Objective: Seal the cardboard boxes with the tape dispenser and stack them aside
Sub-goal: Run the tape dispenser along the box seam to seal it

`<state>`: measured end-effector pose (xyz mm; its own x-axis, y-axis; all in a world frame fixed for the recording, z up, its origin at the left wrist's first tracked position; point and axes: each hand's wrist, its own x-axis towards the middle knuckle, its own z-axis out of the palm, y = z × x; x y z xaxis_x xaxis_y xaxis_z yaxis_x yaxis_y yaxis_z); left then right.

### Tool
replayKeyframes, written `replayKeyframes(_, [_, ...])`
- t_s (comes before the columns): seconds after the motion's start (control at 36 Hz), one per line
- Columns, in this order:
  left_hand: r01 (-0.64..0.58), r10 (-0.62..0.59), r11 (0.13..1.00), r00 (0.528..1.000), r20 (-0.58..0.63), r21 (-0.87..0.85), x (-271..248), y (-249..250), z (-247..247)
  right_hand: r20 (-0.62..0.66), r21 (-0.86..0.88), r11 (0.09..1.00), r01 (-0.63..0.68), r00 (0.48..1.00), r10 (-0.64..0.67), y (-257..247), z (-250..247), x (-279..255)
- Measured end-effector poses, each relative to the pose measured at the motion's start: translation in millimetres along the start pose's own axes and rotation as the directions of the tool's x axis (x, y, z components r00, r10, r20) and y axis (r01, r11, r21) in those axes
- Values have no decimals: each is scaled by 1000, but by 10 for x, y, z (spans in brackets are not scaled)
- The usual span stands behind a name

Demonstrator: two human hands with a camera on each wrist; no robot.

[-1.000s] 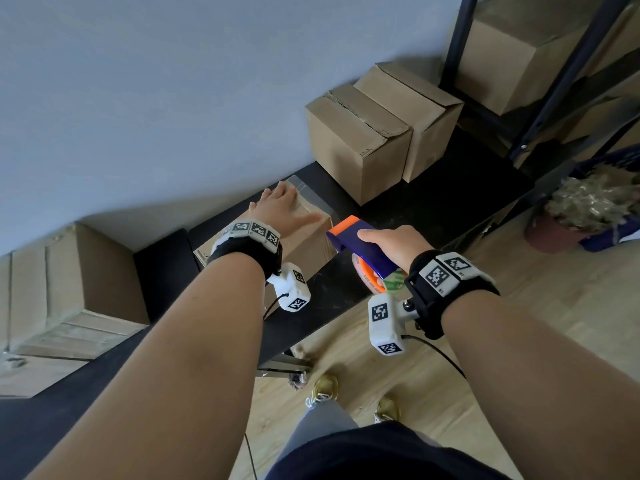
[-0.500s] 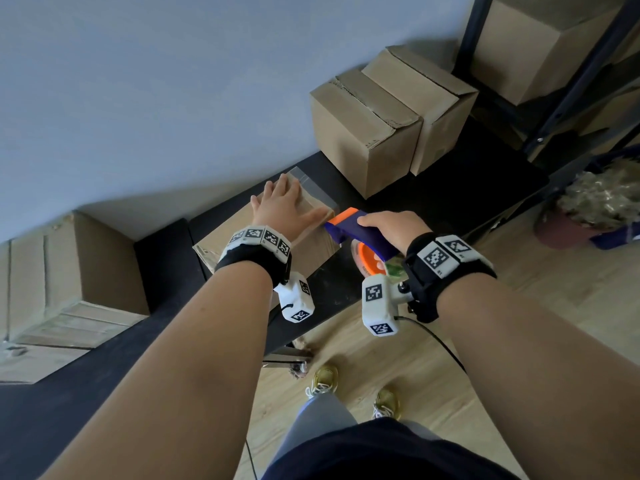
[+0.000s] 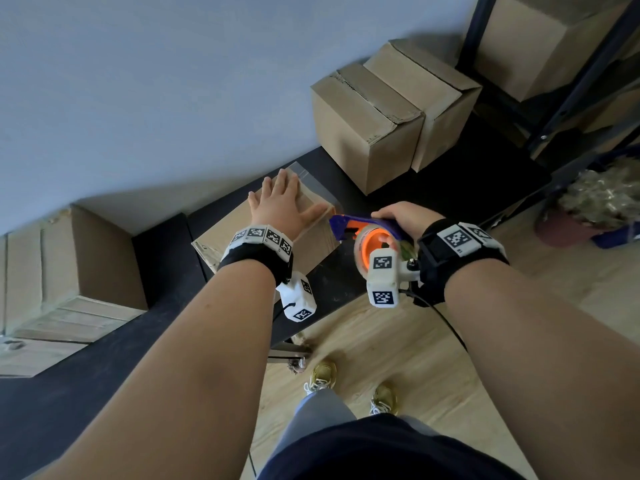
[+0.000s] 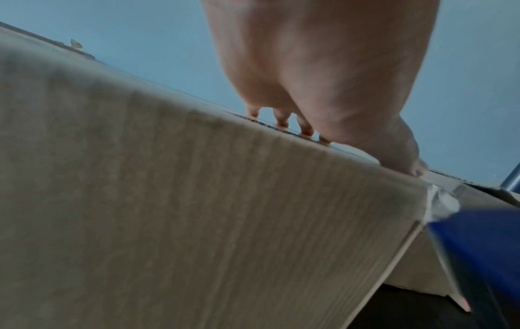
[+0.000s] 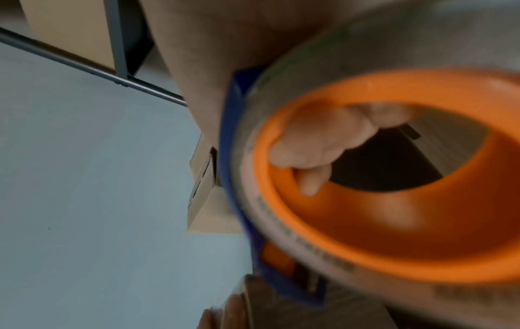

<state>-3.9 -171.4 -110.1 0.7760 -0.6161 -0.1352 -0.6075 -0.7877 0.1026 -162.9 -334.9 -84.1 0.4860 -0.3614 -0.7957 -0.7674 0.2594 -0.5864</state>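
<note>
Looks like a storeroom or packing corner: cardboard boxes (image 3: 367,123) along a black bench (image 3: 450,181), metal shelving (image 3: 568,84), wooden floor (image 3: 398,348).

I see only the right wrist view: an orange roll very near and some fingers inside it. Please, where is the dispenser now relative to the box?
Observer: In the head view the tape dispenser is at the right end of the box being sealed, at its top corner, gripped by the right hand.
Operator: And the other hand, what does it do?
Observer: The left hand lies flat on top of that box, fingers straight.
Operator: Is tape already on the box?
Observer: Yes. A clear tape strip runs across the top to the corner where the dispenser sits.
Operator: Are other boxes near?
Observer: Two more boxes stand farther along the black table, by the wall.
</note>
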Motion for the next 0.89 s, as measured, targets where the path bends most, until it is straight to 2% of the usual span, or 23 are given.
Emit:
replayKeyframes(0.14, [31,-30,998,999,-22,48,-6,23,25,-162,-147,989,-12,987,-12,179,-79,176])
replayKeyframes(0.25, [69,-65,997,994,-91,47,-31,43,56,-243,-35,999,24,970,-31,286,-70,261])
replayKeyframes(0.33, [106,-105,994,983,-150,4,-79,69,85,-277,-78,994,76,956,-95,209,56,288])
replayKeyframes(0.5, [158,-163,987,971,-173,-43,-141,94,167,-234,-376,925,52,961,-150,58,353,356])
replayKeyframes(0.61, [161,-167,986,969,-181,-47,-137,93,182,-134,-498,832,244,926,-352,155,477,448])
replayKeyframes(0.72, [166,-173,985,968,-181,-50,-135,97,175,-116,-585,757,291,894,-434,220,567,564])
replayKeyframes(0.78, [164,-171,985,969,-177,-53,-135,92,170,-118,-619,735,275,893,-434,237,590,611])
replayKeyframes(0.89, [149,-158,987,975,-158,-66,-125,81,158,-145,-664,735,137,941,-307,227,623,675])
